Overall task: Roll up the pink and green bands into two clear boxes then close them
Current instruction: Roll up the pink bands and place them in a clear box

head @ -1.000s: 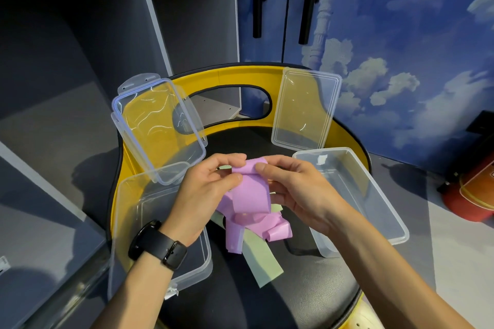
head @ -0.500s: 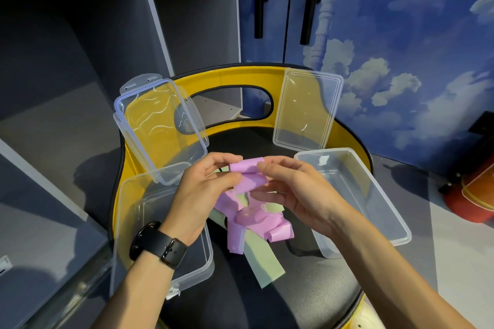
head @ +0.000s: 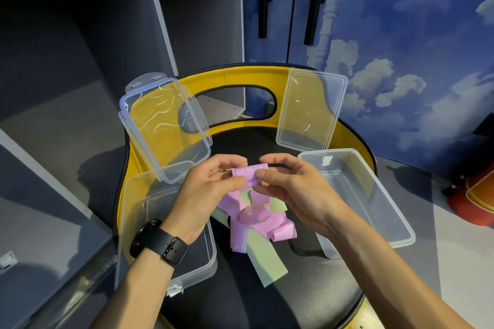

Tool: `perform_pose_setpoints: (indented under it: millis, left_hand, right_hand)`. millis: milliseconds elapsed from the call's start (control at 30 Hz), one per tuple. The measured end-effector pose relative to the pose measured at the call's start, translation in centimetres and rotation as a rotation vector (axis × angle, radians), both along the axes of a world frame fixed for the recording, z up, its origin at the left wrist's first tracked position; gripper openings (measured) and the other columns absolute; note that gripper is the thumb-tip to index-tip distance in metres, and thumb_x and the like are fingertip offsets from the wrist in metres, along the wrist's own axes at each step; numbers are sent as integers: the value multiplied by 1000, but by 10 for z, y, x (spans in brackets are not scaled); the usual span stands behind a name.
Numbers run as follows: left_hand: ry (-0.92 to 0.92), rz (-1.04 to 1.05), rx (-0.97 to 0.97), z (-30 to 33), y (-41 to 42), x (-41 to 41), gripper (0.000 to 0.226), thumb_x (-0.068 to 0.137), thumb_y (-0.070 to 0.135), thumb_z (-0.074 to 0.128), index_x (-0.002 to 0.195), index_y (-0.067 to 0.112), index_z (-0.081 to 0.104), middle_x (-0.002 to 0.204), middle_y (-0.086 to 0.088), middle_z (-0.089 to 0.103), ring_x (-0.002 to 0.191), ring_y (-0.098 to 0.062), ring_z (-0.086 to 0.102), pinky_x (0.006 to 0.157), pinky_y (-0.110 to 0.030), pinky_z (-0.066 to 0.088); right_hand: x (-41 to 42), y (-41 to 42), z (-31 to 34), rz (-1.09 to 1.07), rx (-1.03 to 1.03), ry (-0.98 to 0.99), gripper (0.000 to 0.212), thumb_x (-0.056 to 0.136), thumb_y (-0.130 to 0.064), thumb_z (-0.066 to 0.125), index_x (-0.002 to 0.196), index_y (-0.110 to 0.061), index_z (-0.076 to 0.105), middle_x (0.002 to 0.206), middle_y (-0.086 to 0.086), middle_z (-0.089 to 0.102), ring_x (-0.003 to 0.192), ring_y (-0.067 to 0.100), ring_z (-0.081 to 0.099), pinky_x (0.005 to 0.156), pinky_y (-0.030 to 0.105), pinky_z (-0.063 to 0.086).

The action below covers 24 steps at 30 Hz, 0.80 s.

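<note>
Pink band (head: 250,174) pinched at its top end between both hands, held up over the middle of a black seat (head: 307,294). Left hand (head: 205,195) closed on the band's left edge, thumb and fingertips pressed against it; black watch (head: 157,246) strapped on that wrist. Right hand (head: 291,189) closed on the band's right edge, thumb on the near face, fingers curled behind. Top end of the band folded over into a short flat tuck between the two thumbs. Rest of the pink band trailing down from the hands and heaped in loose loops on the seat. Green band (head: 263,256) lying flat on the seat beneath the pink heap, one end sticking out toward the camera, not rolled.

Two clear boxes open, one on each side of the hands. Left box (head: 133,222) resting on the seat's left edge, partly under the left forearm, its lid (head: 163,125) tipped up behind it against the yellow backrest (head: 232,77). Right box (head: 374,195) just beside the right hand, its lid (head: 311,109) also leaning on the backrest. Nothing inside either box apart from a small white scrap near the far corner of the right one.

Grey shelves (head: 107,35) behind on the left, blue sky-and-cloud wall (head: 401,61) on the right.
</note>
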<state>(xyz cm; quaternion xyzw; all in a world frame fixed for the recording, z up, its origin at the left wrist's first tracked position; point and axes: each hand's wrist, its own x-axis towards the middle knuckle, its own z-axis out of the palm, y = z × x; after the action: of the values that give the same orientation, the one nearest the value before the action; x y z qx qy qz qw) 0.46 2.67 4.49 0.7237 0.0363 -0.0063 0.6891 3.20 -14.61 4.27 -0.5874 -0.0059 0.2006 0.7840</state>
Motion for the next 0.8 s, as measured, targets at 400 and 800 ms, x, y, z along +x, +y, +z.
perform_pose_setpoints:
  millis: [400,800]
  left_hand:
    - [-26,-138,475,14,38,-5,21,80,24,76,101,25,74,91,8,75,87,-3,70,80,-19,54]
    - [104,-135,853,0,103,-41,14,80,25,73,93,29,73,81,16,70,72,4,64,70,-7,48]
  right_hand:
    - [-5,28,-9,123,-272,-258,21,82,1,72,97,-14,68,95,5,76,93,19,72,89,32,56]
    - [-30,106,-41,280,-348,-350,23,81,-2,75,102,-5,65,100,14,73,95,29,70,93,43,54]
